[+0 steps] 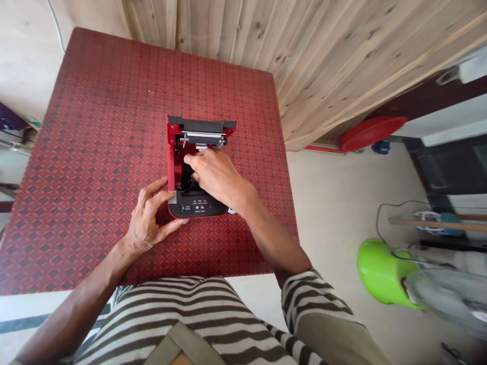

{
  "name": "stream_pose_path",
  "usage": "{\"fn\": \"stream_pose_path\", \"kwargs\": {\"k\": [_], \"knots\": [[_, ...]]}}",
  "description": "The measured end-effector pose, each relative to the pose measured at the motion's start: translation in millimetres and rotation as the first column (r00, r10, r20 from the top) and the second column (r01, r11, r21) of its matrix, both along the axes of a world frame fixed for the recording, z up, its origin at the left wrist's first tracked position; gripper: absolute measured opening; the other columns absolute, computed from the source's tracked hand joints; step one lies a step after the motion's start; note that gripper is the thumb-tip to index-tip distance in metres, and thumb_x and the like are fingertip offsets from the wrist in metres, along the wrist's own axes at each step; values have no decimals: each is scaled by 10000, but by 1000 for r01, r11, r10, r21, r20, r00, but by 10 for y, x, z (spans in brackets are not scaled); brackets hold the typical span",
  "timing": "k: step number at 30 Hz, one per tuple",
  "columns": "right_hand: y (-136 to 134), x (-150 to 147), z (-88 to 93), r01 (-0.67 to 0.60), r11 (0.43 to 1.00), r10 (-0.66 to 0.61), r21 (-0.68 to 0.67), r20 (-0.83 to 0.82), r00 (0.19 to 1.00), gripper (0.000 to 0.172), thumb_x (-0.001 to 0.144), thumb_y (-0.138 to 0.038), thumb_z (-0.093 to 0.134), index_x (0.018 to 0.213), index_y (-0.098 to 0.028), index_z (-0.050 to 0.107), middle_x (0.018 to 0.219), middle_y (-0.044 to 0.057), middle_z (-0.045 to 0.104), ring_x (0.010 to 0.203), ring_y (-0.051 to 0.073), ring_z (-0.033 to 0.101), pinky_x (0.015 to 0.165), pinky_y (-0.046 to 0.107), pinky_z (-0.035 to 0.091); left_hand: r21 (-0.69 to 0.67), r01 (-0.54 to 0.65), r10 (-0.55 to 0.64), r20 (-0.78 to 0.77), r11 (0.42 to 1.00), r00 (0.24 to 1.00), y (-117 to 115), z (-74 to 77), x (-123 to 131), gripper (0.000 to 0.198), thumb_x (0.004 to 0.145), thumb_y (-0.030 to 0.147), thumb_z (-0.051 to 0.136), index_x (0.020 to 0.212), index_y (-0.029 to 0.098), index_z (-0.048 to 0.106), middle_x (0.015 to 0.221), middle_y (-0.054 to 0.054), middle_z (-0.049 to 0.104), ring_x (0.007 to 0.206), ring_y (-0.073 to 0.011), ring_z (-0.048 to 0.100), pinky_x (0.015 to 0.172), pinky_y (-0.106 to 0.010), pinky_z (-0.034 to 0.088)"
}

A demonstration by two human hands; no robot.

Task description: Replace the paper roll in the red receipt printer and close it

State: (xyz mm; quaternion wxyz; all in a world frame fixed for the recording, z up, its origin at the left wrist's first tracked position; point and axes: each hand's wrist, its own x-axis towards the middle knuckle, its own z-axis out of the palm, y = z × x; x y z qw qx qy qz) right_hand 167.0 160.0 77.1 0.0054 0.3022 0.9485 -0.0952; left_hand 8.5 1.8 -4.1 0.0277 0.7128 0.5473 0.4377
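Looks down on a small red and black printer [172,170], set on the red patterned table [95,126] a little right of the middle. Runs lengthwise away from the body, almost straight up the view, with the black control panel [198,207] facing the person and the hinged lid [201,125] at the far end. Stands open, with that lid swung up and back, baring its inner face and a metal roller bar [201,137] across it.

Cannot make out the small buttons and lettering on the panel. Hides most of the open bay and the right wall behind the right hand [216,175]; leaves only a dark slot visible beside the knuckles. Shows a scrap of something white at the right front corner under the wrist, too covered to identify. Cuts off both upper arms at the bottom edge, beside a striped shirt [171,314].

Reaches in from the lower right with the right hand, palm down, wrist over the front right corner, fingers bent down into the bay near the lid; cannot tell whether they pinch anything. Rests the left hand [150,215] at the left front corner, loosely open, thumb stretched toward the front face, fingertips curled against the red side wall.
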Motion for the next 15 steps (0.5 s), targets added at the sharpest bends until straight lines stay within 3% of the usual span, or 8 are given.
{"fn": "stream_pose_path", "kwargs": {"k": [6, 10, 12, 15], "knots": [[-11, 104, 84, -8, 996, 3, -89, -53, 999, 360, 976, 20, 466, 1182, -113, 731, 1055, 152, 789, 963, 264, 743, 860, 398, 571, 8, -8, 8, 0, 1000, 1000, 4, -40, -7, 762, 808, 461, 881, 1427, 243, 493, 1431, -172, 614, 1313, -315, 652, 1033, -492, 620], [-91, 414, 253, -202, 955, 129, -216, -308, 943, 387, 1031, -33, 461, 1271, -191, 721, 1197, 70, 792, 1105, 212, 731, 1025, 417, 565, 6, -10, 10, -15, 1000, 1000, 6, -28, -21, 735, 821, 490, 862, 1413, 254, 497, 1420, -165, 623, 1298, -314, 660, 1025, -497, 618], [-159, 555, 284, -275, 928, 162, -253, -390, 906, 317, 1055, -118, 521, 1273, -218, 728, 1234, 53, 789, 1144, 210, 719, 1073, 452, 554, -20, 10, -10, -25, 1000, 1000, -16, 28, -43, 729, 841, 527, 831, 1424, 253, 491, 1419, -165, 624, 1293, -316, 658, 1026, -505, 611], [-271, 646, 225, -237, 949, 122, -208, -449, 885, 241, 1041, -166, 603, 1232, -193, 746, 1189, 83, 789, 1105, 223, 698, 1033, 456, 569, -61, 30, -32, -44, 998, 999, -31, 216, -103, 768, 870, 651, 741, 1464, 243, 477, 1437, -167, 613, 1311, -336, 636, 1060, -546, 580]]}}
